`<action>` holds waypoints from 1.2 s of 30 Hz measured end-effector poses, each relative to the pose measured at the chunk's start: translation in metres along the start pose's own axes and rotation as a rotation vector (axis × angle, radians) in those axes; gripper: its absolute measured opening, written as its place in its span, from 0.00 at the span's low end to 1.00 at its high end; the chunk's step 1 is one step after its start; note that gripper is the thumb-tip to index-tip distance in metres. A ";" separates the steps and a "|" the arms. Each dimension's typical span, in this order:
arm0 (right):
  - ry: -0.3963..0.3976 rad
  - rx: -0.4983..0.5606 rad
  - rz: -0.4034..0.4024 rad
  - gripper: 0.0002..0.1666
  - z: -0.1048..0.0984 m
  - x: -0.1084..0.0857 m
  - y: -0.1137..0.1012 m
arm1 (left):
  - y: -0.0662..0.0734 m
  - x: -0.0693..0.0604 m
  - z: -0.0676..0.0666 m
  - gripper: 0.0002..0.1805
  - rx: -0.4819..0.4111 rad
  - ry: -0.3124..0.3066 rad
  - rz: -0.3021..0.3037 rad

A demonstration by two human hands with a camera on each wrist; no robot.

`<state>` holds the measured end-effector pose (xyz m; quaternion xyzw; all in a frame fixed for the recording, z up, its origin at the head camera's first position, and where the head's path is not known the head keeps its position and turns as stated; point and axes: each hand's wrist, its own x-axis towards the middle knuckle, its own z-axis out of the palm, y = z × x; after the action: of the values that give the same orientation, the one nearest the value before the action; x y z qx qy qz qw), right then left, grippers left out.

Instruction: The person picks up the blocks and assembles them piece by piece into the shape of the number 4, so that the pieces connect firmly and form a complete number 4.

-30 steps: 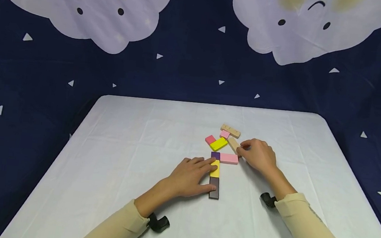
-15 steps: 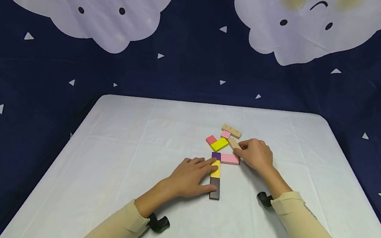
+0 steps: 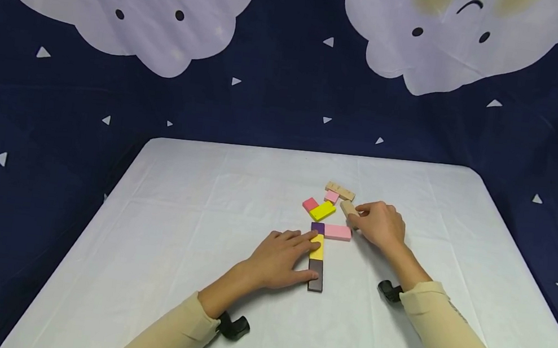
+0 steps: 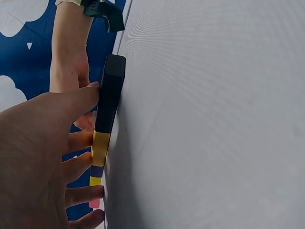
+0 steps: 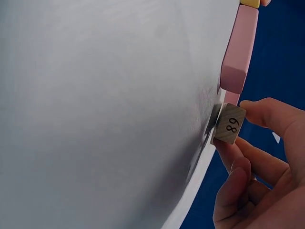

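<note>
In the head view my left hand (image 3: 277,259) rests with extended fingers on a row of blocks. Its fingertips touch the yellow block (image 3: 317,250) and its thumb the dark grey block (image 3: 315,283). A purple block (image 3: 317,228) tops that row, with a long pink block (image 3: 338,233) beside it on the right. My right hand (image 3: 381,224) pinches a plain wooden block (image 3: 348,208) between thumb and fingers, partly covering it. In the right wrist view a printed number shows on the end of this wooden block (image 5: 230,124), close to the pink block (image 5: 238,52).
Beyond the hands, a bright yellow block (image 3: 323,211) lies tilted against a red-pink block (image 3: 310,204). Behind them a small pink block (image 3: 331,196) touches another wooden block (image 3: 340,190) with markings. All lie on a white-covered table (image 3: 194,205) before a dark blue cloud-print cloth (image 3: 284,123).
My right hand shifted slightly left, then back right with the wooden block, whose far end now stands apart from the bright yellow block. My left hand stays in place on the row.
</note>
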<state>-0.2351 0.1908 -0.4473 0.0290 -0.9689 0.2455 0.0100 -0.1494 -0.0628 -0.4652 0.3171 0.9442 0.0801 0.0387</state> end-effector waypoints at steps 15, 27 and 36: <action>-0.023 -0.038 0.000 0.29 0.012 0.007 -0.012 | 0.000 0.000 0.002 0.40 -0.008 0.001 0.006; -0.068 -0.053 -0.018 0.35 0.020 0.014 -0.026 | 0.000 0.000 0.001 0.39 -0.009 0.011 0.009; -0.055 -0.068 -0.059 0.21 0.026 0.017 -0.036 | 0.000 0.000 0.000 0.39 -0.014 0.009 0.003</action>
<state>-0.2501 0.1456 -0.4524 0.0641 -0.9753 0.2114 -0.0084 -0.1497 -0.0631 -0.4656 0.3178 0.9433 0.0882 0.0366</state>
